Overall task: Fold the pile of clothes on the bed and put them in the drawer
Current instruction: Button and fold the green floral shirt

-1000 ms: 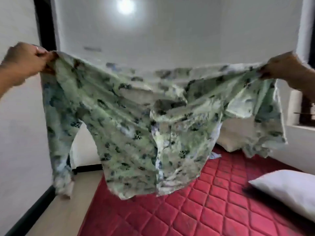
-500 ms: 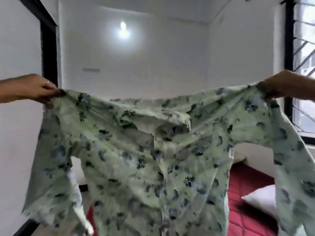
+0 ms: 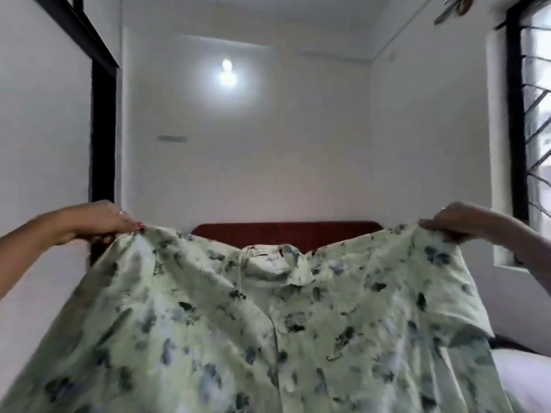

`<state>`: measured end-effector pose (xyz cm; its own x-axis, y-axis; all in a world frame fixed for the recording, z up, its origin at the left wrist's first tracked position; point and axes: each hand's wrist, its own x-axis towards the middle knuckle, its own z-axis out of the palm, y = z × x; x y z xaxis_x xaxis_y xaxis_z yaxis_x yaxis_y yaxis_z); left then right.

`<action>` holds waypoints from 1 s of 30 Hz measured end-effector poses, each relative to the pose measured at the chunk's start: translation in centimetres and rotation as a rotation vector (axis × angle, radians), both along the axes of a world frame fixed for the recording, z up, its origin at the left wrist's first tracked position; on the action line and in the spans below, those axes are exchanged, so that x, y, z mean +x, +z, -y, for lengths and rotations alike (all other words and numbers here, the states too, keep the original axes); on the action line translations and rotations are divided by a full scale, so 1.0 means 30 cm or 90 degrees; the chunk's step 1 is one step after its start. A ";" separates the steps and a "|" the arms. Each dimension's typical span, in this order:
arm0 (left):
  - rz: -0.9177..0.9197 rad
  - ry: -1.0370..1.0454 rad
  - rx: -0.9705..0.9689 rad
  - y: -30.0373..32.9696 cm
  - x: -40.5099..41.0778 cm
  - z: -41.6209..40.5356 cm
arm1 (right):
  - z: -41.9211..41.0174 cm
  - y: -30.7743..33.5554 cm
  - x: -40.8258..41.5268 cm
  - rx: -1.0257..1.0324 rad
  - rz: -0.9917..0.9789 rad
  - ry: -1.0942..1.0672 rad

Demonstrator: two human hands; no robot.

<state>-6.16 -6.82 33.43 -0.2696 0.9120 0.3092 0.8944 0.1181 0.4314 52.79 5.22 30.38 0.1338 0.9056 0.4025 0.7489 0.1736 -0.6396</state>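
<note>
head view: your left hand [image 3: 98, 220] pinches one shoulder edge of the green flowered shirt [image 3: 268, 332], and your right hand [image 3: 456, 220] pinches the other. you hold the shirt spread wide, its collar before the red headboard [image 3: 286, 231]. white walls stand on both sides.
</note>
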 end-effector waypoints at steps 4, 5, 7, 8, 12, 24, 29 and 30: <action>0.074 -0.030 0.163 0.025 0.059 0.004 | -0.018 0.055 -0.034 0.018 -0.036 0.017; 0.108 -0.037 0.203 0.032 0.074 -0.006 | -0.032 0.046 -0.044 0.037 -0.052 0.022; 0.156 -0.063 0.284 0.040 0.149 -0.016 | -0.050 0.080 -0.104 0.077 -0.099 0.030; 0.141 -0.082 0.312 0.048 0.201 -0.028 | -0.057 0.097 -0.145 0.100 -0.066 0.023; 0.016 -0.148 0.321 0.097 0.453 -0.087 | -0.014 0.158 -0.375 0.222 0.124 0.130; 0.189 -0.297 -0.051 0.062 0.778 -0.232 | 0.067 0.152 -0.693 0.296 0.251 0.316; 0.255 -0.159 -0.010 0.073 0.817 -0.271 | 0.211 0.069 -0.769 0.087 0.190 0.222; 0.284 -0.149 -0.013 0.075 0.824 -0.273 | 0.225 0.044 -0.803 -0.021 0.189 0.237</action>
